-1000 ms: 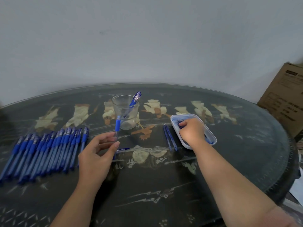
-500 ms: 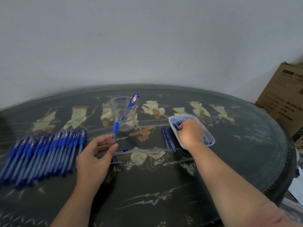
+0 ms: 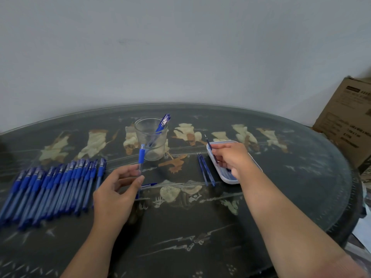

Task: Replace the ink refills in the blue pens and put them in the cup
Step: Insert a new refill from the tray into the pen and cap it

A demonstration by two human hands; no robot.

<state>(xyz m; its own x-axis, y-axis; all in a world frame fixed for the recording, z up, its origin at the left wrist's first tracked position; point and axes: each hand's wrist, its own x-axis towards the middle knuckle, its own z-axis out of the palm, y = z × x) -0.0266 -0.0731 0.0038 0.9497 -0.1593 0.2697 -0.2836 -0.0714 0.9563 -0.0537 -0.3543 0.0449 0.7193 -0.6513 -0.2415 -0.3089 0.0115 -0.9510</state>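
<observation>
My left hand point(image 3: 117, 189) pinches an open pen barrel point(image 3: 141, 157) with a blue grip, held upright in front of the clear cup point(image 3: 151, 137). One blue pen point(image 3: 162, 125) leans inside that cup. My right hand point(image 3: 230, 157) hovers over the white tray point(image 3: 254, 162) and pinches a thin dark refill point(image 3: 209, 147), its tip pointing up and away. A row of several blue pens point(image 3: 56, 187) lies at the left of the table. Two loose refills point(image 3: 205, 173) lie just left of the tray. A small blue pen part point(image 3: 147, 185) lies by my left thumb.
The dark oval glass-topped table point(image 3: 200, 237) carries pale inlaid figures. A cardboard box point(image 3: 347, 125) stands beyond the table's right edge against the wall.
My right hand has lifted out of the tray with a refill pinched in its fingers. My left hand keeps holding the pen barrel upright in about the same place.
</observation>
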